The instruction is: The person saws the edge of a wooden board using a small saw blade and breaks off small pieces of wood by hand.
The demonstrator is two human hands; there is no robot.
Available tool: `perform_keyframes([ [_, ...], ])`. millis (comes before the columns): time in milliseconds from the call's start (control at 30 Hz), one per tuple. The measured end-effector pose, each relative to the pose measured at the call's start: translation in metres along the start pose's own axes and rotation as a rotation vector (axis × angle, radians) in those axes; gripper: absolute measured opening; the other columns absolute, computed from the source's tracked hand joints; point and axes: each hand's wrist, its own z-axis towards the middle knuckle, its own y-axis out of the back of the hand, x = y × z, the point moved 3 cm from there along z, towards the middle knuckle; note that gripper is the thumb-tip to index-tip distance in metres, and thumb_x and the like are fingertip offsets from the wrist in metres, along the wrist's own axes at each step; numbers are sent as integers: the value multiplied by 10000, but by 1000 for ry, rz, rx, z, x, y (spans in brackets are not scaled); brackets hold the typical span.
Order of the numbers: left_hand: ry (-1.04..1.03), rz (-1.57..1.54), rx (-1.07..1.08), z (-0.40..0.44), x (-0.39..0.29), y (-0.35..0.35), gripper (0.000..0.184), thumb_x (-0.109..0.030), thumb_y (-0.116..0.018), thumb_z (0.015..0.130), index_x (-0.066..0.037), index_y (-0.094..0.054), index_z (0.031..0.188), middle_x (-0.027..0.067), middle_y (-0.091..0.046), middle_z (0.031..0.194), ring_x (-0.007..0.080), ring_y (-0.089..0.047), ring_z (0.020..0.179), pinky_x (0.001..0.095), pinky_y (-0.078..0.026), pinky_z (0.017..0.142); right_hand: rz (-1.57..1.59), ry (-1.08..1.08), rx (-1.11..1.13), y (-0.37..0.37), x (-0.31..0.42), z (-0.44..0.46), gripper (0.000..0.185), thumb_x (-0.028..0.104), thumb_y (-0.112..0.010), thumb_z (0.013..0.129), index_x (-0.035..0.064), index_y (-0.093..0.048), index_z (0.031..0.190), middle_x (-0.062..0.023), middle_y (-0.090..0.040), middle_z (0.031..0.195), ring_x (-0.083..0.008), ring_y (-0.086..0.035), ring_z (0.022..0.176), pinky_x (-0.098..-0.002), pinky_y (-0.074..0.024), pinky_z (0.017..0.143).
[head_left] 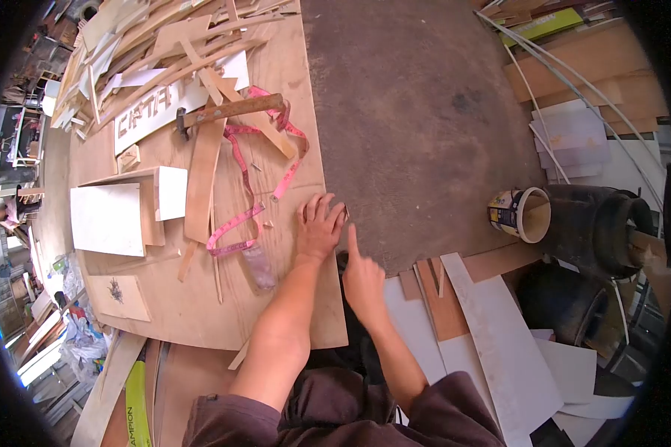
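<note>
- Spreading its fingers over the edge of a pale wooden board (276, 320), the left hand (320, 225) of a worker rests palm down; a small dark piece (346, 214) shows at the fingertips, though whether it is grasped cannot be told.
- Just to the right, the right hand (364, 281) extends its index finger toward the left fingertips, apart from them, its other fingers curled; whether they enclose anything cannot be seen.
- The board lies under the left hand and spreads to its left, its straight edge running forward, away from the body. The left hand is the nearer, touching the board; the right is just beyond that edge.
- A pink tape measure (237, 220) loops across the board, left of and ahead of the left hand.
- To the right of the board, a brown surface (417, 134) stretches ahead of both hands.
- Farther ahead and left of the hands, a hammer (231, 109) lies crosswise, its head to the left, near the heaped wood strips (164, 37).
</note>
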Motion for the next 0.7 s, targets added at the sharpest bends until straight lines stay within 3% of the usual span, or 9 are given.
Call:
perform_keyframes([
  [67, 17, -4, 41, 0, 1, 1, 234, -285, -609, 900, -202, -651, 1114, 19, -527, 1306, 238, -416, 1283, 470, -264, 1091, -17, -120, 187, 13, 7, -31, 791, 16, -541, 802, 38, -219, 1525, -224, -651, 674, -399, -655, 595, -500, -494, 514],
  [133, 17, 0, 44, -4, 1, 1, 239, -282, -609, 900, -202, -648, 1121, 22, -527, 1307, 238, -416, 1283, 474, -264, 1092, -21, -135, 197, 8, 9, -21, 788, 16, -540, 800, 34, -224, 1521, -227, -652, 676, -403, -651, 586, -499, -496, 512],
  [200, -1, 13, 29, 0, 4, -3, 244, -279, -608, 899, -202, -645, 1128, 24, -526, 1307, 238, -416, 1283, 477, -263, 1092, 8, 6, -31, -9, 6, 18, 832, -6, -546, 784, 39, -186, 1533, -235, -645, 659, -405, -649, 574, -496, -493, 498],
  [333, -9, 14, 15, -2, 3, 0, 280, -267, -606, 901, -202, -636, 1172, 28, -531, 1314, 246, -425, 1275, 465, -276, 1081, -25, -2, -23, -5, 6, 10, 842, -22, -548, 773, 27, -185, 1532, -242, -637, 652, -400, -648, 569, -490, -494, 496],
  [467, 11, -15, 24, 0, -2, 7, 321, -280, -600, 906, -205, -626, 1216, 33, -538, 1322, 256, -432, 1271, 460, -286, 1071, -23, -169, 230, 11, 8, -33, 804, -6, -566, 774, 2, -249, 1513, -219, -639, 642, -363, -660, 563, -463, -499, 496],
  [533, 7, 1, 28, -5, 2, -1, 321, -281, -601, 904, -212, -618, 1217, 32, -527, 1322, 246, -416, 1284, 472, -273, 1081, -32, 2, -25, -5, 3, -3, 826, 0, -569, 774, 24, -227, 1526, -207, -644, 635, -349, -653, 536, -461, -486, 469],
  [667, -2, 12, 28, -2, 3, -1, 319, -287, -603, 904, -210, -612, 1213, 31, -517, 1322, 236, -398, 1297, 478, -265, 1089, -45, 30, -84, -9, 7, 20, 833, 2, -563, 772, 15, -212, 1527, -211, -642, 641, -353, -645, 528, -461, -482, 471],
  [700, 1, 7, 29, -2, 1, -1, 319, -287, -603, 904, -210, -612, 1213, 31, -517, 1322, 236, -398, 1297, 478, -265, 1089, -70, -20, 20, 3, 9, 0, 822, 4, -562, 774, 1, -217, 1521, -211, -645, 649, -351, -647, 536, -451, -490, 484],
])
